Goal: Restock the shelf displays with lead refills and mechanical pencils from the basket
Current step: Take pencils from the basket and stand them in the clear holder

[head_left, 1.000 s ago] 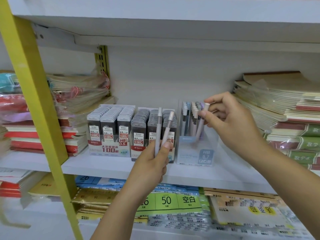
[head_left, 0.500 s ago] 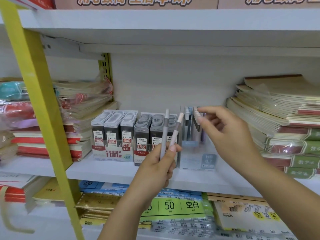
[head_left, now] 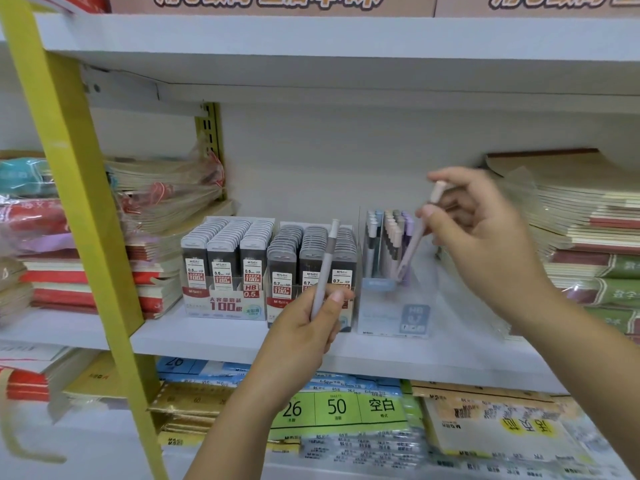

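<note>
A second ago your left hand (head_left: 301, 330) held two mechanical pencils. Now it holds one, because your right hand (head_left: 485, 244) has carried the other across to the clear pencil display (head_left: 394, 317). So one more pencil is about to be stocked and, by my reading, a single one is left to place after it.

You pinch the pinkish pencil (head_left: 415, 241) near its cap between the thumb and fingers (head_left: 428, 213) of your right hand. Its long axis slants, with the cap up and to the right and the tip down and to the left. The tip is already inside the display, by the standing pencils (head_left: 391, 230) at its far end. Blur keeps me from saying whether it touches them.

The grey pencil (head_left: 325, 265) stands nearly upright in your left hand, cap up and leaning slightly right. Your fingers are wrapped round its lower part. It is in front of the 0.7 lead refill box (head_left: 282, 271), which sits on the shelf (head_left: 207, 336) just right of the 0.5 refill box (head_left: 225, 268).
</note>
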Demonstrator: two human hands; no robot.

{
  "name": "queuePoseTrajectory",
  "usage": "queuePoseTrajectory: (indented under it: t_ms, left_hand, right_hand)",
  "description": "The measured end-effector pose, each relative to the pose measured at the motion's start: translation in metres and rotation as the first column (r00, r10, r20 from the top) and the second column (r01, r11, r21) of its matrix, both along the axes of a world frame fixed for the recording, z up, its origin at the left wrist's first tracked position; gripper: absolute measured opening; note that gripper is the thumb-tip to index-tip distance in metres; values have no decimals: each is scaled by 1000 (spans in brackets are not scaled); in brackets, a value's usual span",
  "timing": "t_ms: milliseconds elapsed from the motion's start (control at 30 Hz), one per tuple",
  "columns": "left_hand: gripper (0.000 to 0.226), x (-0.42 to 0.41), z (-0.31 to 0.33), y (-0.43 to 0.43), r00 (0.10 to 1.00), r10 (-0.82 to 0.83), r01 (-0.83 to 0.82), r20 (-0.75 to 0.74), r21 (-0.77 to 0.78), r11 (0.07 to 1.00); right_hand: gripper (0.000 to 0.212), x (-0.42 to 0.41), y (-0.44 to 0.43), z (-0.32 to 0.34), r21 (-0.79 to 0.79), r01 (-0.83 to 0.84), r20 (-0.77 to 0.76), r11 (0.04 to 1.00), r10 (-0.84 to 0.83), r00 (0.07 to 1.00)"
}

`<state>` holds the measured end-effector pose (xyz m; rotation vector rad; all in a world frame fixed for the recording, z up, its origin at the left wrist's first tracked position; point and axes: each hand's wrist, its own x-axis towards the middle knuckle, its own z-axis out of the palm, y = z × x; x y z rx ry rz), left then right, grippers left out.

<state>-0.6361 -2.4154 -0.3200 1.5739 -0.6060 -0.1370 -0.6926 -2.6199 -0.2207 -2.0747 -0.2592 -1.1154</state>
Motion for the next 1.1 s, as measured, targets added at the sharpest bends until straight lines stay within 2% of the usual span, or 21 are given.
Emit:
queuePoseTrajectory:
  t_ms: [67, 200, 433, 567, 667, 800, 867, 933, 967, 1033, 1100]
  left_hand:
    - [22, 0, -1, -1, 1000, -4, 4, 13, 18, 1000]
    - [22, 0, -3, -4, 1000, -19, 18, 12, 51, 999]
    - [23, 0, -3, -4, 1000, -21, 20, 10, 38, 999]
    - [23, 0, -3, -5, 1000, -25, 24, 11, 36, 999]
    - [23, -1, -3, -5, 1000, -24, 24, 12, 33, 999]
    - [23, -2, -3, -5, 999, -29, 28, 23, 37, 999]
    - [23, -2, -2, -6, 999, -32, 31, 33, 43, 999]
    - [21, -3, -1, -7, 997, -38, 35, 61, 58, 998]
    - [21, -4, 0, -9, 996, -44, 39, 77, 60, 997]
    - [20, -6, 1, -12, 992, -60, 53, 108, 65, 996]
    - [18, -8, 2, -16, 990, -57, 46, 129, 89, 995]
  right_hand:
    - [34, 4, 0, -6, -94, 46, -86, 995, -54, 995]
    - [30, 7, 1, -18, -88, 33, -169, 996, -48, 985]
    - [30, 7, 2, -17, -69, 18, -175, 997, -30, 984]
    - [37, 11, 2, -17, -91, 81, -142, 993, -94, 986]
    - [33, 13, 3, -20, -171, 150, -122, 974, -172, 977]
    - [27, 16, 6, -27, -353, 183, -183, 918, -259, 948]
    - [22, 13, 7, -26, -367, 255, -98, 895, -310, 946]
    - [24, 7, 13, -25, -301, 272, 3, 914, -285, 959]
    - [24, 4, 19, -25, -221, 201, -13, 954, -209, 978]
    - [28, 0, 32, -25, 15, -14, -150, 1000, 16, 989]
    - [32, 0, 41, -25, 199, -167, -242, 966, 213, 947]
